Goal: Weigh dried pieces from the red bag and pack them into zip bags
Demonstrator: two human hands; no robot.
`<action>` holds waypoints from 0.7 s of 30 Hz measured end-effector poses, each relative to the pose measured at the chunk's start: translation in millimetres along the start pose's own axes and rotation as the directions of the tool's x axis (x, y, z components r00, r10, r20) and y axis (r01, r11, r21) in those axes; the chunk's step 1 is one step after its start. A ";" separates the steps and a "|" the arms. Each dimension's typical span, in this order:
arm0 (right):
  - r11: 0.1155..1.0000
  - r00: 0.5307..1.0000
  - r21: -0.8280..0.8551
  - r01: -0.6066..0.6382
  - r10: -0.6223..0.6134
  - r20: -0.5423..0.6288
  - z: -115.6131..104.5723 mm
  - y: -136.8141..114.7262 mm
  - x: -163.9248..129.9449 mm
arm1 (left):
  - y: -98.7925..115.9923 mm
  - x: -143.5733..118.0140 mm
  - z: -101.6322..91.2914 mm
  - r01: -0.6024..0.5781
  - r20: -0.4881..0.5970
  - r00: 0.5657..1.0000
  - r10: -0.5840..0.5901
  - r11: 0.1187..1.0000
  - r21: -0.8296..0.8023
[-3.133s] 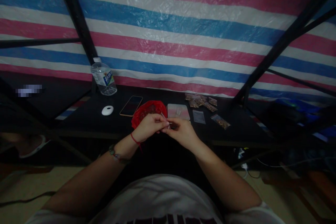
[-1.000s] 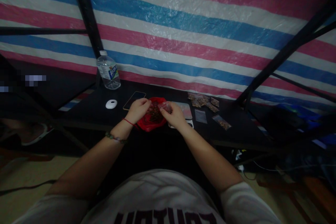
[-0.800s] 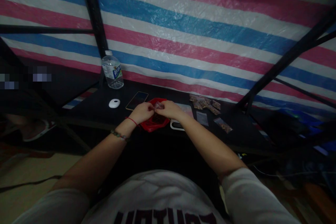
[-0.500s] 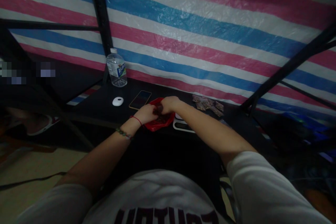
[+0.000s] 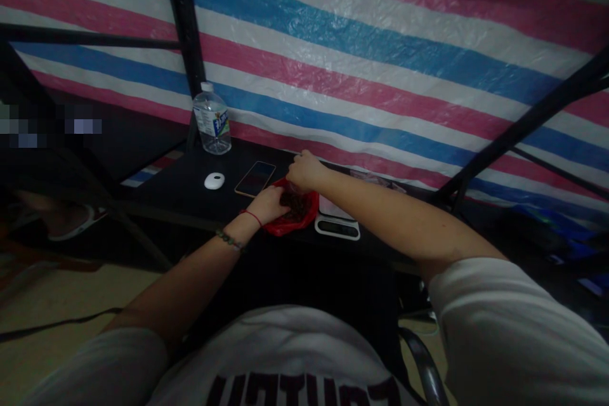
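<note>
A red plastic bag [image 5: 288,226] lies open on the black table, with small dark brown pieces [image 5: 297,206] inside it. My left hand [image 5: 267,204] reaches over the bag's left side, its fingers curled at the dark pieces; what they grip is hidden. Above the bag's far edge is my right hand [image 5: 307,171], fingers pinched together. Something clear seems to hang below it, too blurred to name. Just right of the bag stands a white kitchen scale [image 5: 337,228], partly under my right forearm.
Behind my right forearm lie several small clear packets [image 5: 373,179], mostly covered. A phone [image 5: 255,178], a white rounded case [image 5: 214,181] and a clear plastic bottle [image 5: 212,120] stand to the left. Black metal posts [image 5: 183,19] and a striped plastic sheet [image 5: 333,63] bound the table.
My right hand has risen out of the red bag toward its far edge, uncovering the dark pieces and more of the scale. My left hand stays at the bag. The forearm now covers most packets.
</note>
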State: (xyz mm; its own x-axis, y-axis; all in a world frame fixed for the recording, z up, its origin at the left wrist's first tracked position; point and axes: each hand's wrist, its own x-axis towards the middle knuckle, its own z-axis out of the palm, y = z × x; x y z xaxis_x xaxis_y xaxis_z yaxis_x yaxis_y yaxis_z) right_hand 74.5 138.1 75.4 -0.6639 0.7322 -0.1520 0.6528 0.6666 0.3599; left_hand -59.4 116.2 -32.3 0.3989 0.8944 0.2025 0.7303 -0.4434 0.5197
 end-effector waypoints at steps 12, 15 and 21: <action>0.999 0.999 0.042 -0.010 0.012 -0.034 14.3 8.9 -16.2 | -0.3 -0.1 1.0 -0.021 -0.164 0.986 0.026 0.999 0.028; 0.997 0.998 0.075 0.000 0.006 -0.068 18.6 5.9 -24.3 | 1.6 0.5 1.0 0.011 -0.186 0.981 -0.054 0.975 -0.221; 0.965 0.988 0.249 -0.081 0.111 -0.110 24.1 7.2 -37.0 | 8.0 1.3 5.9 0.064 -0.060 0.983 -0.176 0.625 -0.778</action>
State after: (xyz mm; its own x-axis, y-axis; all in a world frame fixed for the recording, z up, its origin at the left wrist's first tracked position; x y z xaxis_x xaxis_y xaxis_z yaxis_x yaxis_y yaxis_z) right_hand 112.6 119.1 61.4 -0.6233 0.7819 -0.0088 0.7745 0.6189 0.1304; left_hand -49.8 113.5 -32.7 0.2303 0.9603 0.1574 0.0510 -0.1734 0.9835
